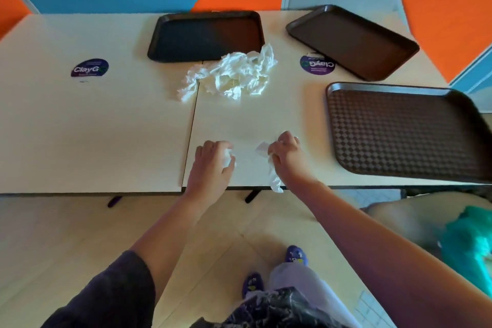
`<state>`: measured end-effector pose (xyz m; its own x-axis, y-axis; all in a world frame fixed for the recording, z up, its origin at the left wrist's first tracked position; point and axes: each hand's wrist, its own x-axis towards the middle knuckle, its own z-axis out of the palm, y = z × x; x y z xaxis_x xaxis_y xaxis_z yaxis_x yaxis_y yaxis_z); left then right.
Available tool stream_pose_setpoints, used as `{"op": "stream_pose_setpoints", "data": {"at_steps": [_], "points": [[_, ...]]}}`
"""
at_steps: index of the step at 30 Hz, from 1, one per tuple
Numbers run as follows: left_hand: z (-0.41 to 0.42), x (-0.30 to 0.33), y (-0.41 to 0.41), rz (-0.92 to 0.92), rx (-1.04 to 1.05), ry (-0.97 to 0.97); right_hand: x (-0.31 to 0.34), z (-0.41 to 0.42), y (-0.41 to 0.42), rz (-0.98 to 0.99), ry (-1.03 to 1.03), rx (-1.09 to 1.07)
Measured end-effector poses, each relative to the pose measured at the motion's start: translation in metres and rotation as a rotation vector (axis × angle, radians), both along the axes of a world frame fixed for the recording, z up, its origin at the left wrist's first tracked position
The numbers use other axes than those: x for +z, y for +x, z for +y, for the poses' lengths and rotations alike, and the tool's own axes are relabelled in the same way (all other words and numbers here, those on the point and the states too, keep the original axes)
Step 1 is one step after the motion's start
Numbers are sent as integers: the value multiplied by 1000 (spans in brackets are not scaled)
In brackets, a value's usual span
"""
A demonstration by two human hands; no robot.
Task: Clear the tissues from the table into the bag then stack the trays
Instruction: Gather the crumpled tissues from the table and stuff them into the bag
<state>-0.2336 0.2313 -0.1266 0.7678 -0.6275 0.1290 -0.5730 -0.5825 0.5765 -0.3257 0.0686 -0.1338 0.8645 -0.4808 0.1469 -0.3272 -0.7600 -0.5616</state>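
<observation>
Tissues: big crumpled pile (231, 74) mid-table, just in front of the far tray (206, 34).
Left hand (213, 165): fingers curled round a small wad (228, 157).
Right hand (288, 157): clutching a trailing tissue (274, 176).
Tip: ball both tightly before reaching the teal bag (468, 247).

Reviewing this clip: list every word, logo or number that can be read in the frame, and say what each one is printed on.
"ClayGo": round purple sticker on the left of the cream table top, white lettering, final letter partly indistinct.
"ClayGo": round purple sticker on the right, between the far dark brown plastic trays, seen upside down.
Small print on both stickers: too blurred to read.
Purple patterned shoes: markings unreadable.
</observation>
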Motion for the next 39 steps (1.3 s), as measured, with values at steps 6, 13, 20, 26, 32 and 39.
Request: {"op": "stream_pose_setpoints", "data": {"at_steps": [6,13,20,26,32,39], "points": [[-44,2,-30,92,-193,-23,5,-31,-56,-49,-22,-124],[-137,-1,-110,95,-413,-66,4,-86,-164,-64,-33,-310],[-240,-7,-223,64,-691,-48,-8,-152,-291,-5,-23,-518],[-310,-21,-318,253,-820,78,-45,-193,-397,44,137,-729],[-360,-47,-396,290,-949,243,-93,-205,-483,188,289,-933],[-403,-70,-452,216,-1096,182,-136,-211,-527,468,488,-938]]}}
